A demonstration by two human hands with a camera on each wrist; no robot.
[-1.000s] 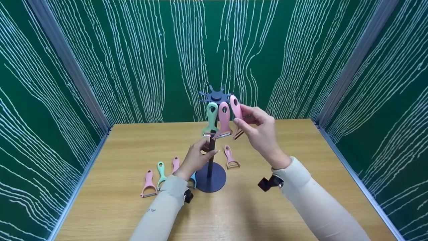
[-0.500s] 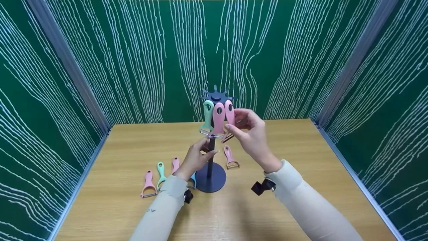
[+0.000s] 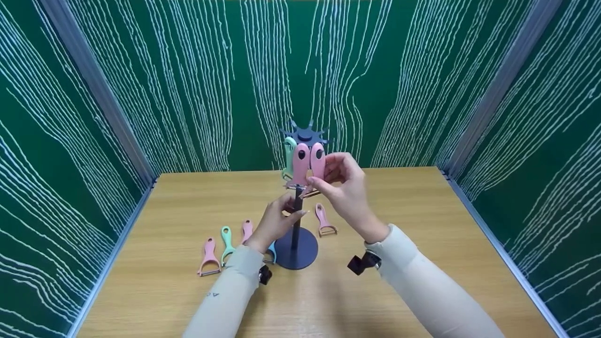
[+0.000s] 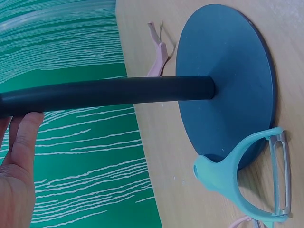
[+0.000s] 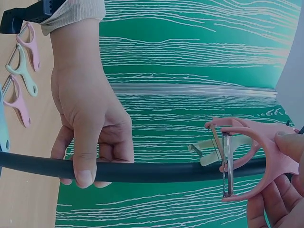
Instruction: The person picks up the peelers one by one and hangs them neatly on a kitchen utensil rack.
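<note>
My left hand (image 3: 272, 220) grips the dark pole (image 4: 109, 92) of an upright stand, thumb on one side and fingers on the other in the right wrist view. Around the stand's top runs a spoked hook ring (image 3: 305, 136). My right hand (image 3: 346, 190) pinches a pink peeler (image 3: 318, 157) by its handle, blade end down, its holed end right at the ring. Beside it another pink peeler (image 3: 301, 162) hangs from the ring, and a green peeler (image 3: 288, 155) hangs further left, partly hidden behind it.
On the wooden table (image 3: 164, 225), left of the round base (image 3: 305, 256), lie a pink peeler (image 3: 209, 256), a green peeler (image 3: 227, 239) and others partly behind my left arm. A blue peeler (image 4: 228, 166) overlaps the base. Right of the pole lies another pink peeler (image 3: 324, 219).
My right hand has moved left with the pink peeler, up to the ring. The ring has turned, carrying the hanging green and pink peelers left. My left hand stays on the pole.
</note>
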